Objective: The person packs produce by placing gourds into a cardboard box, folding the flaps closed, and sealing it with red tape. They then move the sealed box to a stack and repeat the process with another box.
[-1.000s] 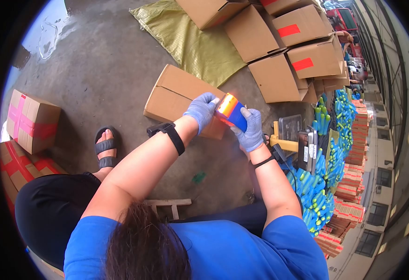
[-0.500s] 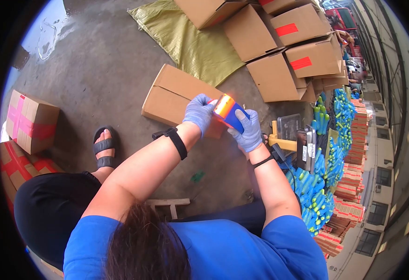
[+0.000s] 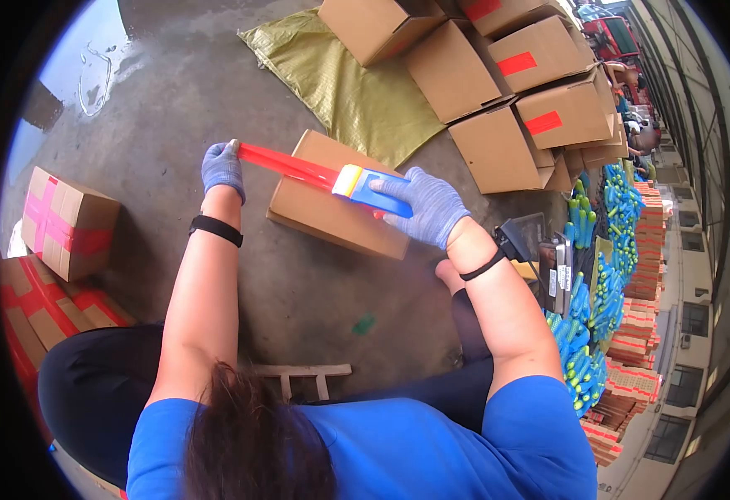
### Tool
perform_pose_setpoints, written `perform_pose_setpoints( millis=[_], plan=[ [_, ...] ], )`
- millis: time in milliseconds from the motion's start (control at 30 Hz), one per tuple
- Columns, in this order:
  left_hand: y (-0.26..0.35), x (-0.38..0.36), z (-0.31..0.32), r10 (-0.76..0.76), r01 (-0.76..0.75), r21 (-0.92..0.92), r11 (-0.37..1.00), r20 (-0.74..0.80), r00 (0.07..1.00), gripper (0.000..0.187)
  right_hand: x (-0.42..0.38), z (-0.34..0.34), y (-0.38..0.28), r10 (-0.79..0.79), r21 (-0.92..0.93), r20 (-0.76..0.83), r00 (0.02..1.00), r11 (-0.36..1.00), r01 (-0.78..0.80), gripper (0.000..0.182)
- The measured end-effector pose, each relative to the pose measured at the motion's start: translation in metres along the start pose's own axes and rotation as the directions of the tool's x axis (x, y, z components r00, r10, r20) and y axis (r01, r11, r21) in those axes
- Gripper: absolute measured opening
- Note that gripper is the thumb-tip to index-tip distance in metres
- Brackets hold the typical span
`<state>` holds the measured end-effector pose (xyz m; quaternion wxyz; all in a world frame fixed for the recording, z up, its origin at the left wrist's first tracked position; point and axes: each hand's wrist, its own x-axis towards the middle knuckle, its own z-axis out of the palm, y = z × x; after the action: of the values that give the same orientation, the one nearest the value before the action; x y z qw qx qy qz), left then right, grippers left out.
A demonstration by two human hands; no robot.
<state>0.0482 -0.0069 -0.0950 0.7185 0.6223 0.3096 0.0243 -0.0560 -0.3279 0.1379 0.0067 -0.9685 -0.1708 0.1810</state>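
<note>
A blue tape dispenser with a pale yellow and white front sits in the grip of my gloved right hand. My left hand, also gloved, pinches the free end of a strip of red tape. That strip stretches taut between my two hands, above a closed cardboard box on the floor. The box lies tilted across my view, its top flaps meeting at a seam. Neither hand touches the box, as far as I can tell.
Open cardboard boxes are stacked ahead on the right, beside a yellow-green woven sheet. Taped boxes stand at the left. A scale display is at the right, near many blue-netted green vegetables. A wooden stool is below.
My left hand has moved away to the left, drawing out a long strip of red tape. My right hand has turned the dispenser and holds it slightly lower left.
</note>
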Motion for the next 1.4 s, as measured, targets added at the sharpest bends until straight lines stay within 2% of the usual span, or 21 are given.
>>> perform_pose_setpoints(
  millis=[67,300,367,433,467,500,567,600,633,700,733,767,833,900,933,967,1000,1167,1233,1333,1400],
  plan=[
    [-0.014,0.004,0.002,-0.076,0.082,-0.219,0.972,0.032,0.997,0.015,0.006,0.004,0.002,-0.022,-0.008,-0.006,1.0,1.0,0.022,0.05],
    [-0.058,0.021,0.011,-0.048,0.049,-0.177,0.983,0.01,0.999,0.015,0.022,0.001,-0.008,-0.075,-0.053,0.023,0.997,0.996,0.076,0.046],
    [-0.09,0.023,0.016,-0.116,0.101,0.155,0.983,0.093,0.989,0.018,0.024,0.003,-0.005,-0.082,-0.038,0.018,0.996,0.996,0.083,0.045],
    [-0.086,-0.015,0.035,-0.191,0.064,0.525,0.849,0.191,0.963,0.018,0.025,0.005,-0.002,-0.091,-0.023,0.015,0.996,0.996,0.091,0.045],
    [-0.111,0.006,0.039,-0.423,0.267,0.461,0.846,0.277,0.863,0.024,0.025,0.005,-0.002,-0.093,-0.013,0.008,0.996,0.996,0.093,0.045],
    [-0.103,0.002,0.041,-0.427,0.269,0.464,0.844,0.277,0.861,0.024,0.024,0.005,0.0,-0.095,-0.002,0.001,0.995,0.995,0.095,0.045],
    [-0.053,-0.016,0.046,-0.494,0.334,0.685,0.647,0.043,0.868,0.051,0.024,0.007,0.003,-0.104,0.012,0.006,0.995,0.994,0.104,0.045],
    [-0.022,-0.031,0.047,-0.435,0.275,0.817,0.506,-0.033,0.9,0.074,0.026,0.007,0.003,-0.119,0.02,0.002,0.993,0.993,0.119,0.045],
    [-0.039,-0.02,0.044,-0.425,0.267,0.82,0.506,-0.032,0.905,0.074,0.026,0.002,-0.001,-0.118,0.024,-0.01,0.993,0.993,0.118,0.045],
    [-0.069,-0.006,0.041,-0.141,0.017,0.731,0.682,0.109,0.984,0.068,0.027,-0.011,-0.005,-0.062,0.04,0.102,0.993,0.997,0.058,0.046],
    [-0.07,-0.006,0.041,-0.048,-0.02,0.328,0.945,0.199,0.979,0.061,0.026,-0.008,-0.002,-0.049,0.051,0.105,0.993,0.998,0.044,0.046],
    [-0.072,-0.007,0.048,0.276,-0.281,0.002,0.96,0.194,0.942,0.052,0.028,-0.004,0.002,-0.091,0.055,0.109,0.99,0.995,0.085,0.049],
    [0.016,-0.056,0.058,0.467,-0.432,-0.19,0.882,0.481,0.742,0.046,0.029,-0.001,0.008,-0.114,0.069,0.103,0.988,0.992,0.108,0.051],
    [0.04,-0.077,0.073,0.497,-0.814,0.054,0.579,0.768,0.404,0.048,0.034,-0.008,0.009,-0.173,0.032,0.174,0.969,0.985,0.17,0.058],
    [0.034,-0.085,0.08,0.365,-0.933,0.255,0.255,0.868,0.337,0.05,0.035,-0.011,0.01,-0.178,0.045,0.188,0.966,0.984,0.172,0.063],
    [0.025,-0.093,0.084,0.202,-0.926,0.353,-0.134,0.924,0.323,0.052,0.031,-0.014,0.011,-0.165,0.055,0.174,0.971,0.986,0.158,0.063],
    [0.033,-0.11,0.087,0.167,-0.884,0.416,-0.212,0.907,0.387,0.055,0.027,-0.018,0.014,-0.167,0.072,0.194,0.967,0.985,0.156,0.064],
    [0.031,-0.101,0.09,0.205,-0.892,0.38,-0.245,0.92,0.335,0.06,-0.03,-0.019,0.048,-0.094,0.04,0.275,0.957,0.995,0.086,0.07],
    [0.038,-0.114,0.088,0.145,-0.867,0.403,-0.292,0.915,0.376,0.063,-0.064,-0.025,0.066,0.08,-0.079,0.428,0.9,0.996,-0.051,0.072],
    [0.043,-0.123,0.093,0.121,-0.85,0.42,-0.317,0.907,0.403,0.068,-0.124,0.003,0.132,0.135,-0.209,0.433,0.891,0.977,-0.047,0.06],
    [0.047,-0.128,0.095,0.119,-0.838,0.44,-0.321,0.897,0.425,0.072,-0.143,0.016,0.157,0.25,-0.368,0.519,0.817,0.928,-0.051,0.055]
  ],
)
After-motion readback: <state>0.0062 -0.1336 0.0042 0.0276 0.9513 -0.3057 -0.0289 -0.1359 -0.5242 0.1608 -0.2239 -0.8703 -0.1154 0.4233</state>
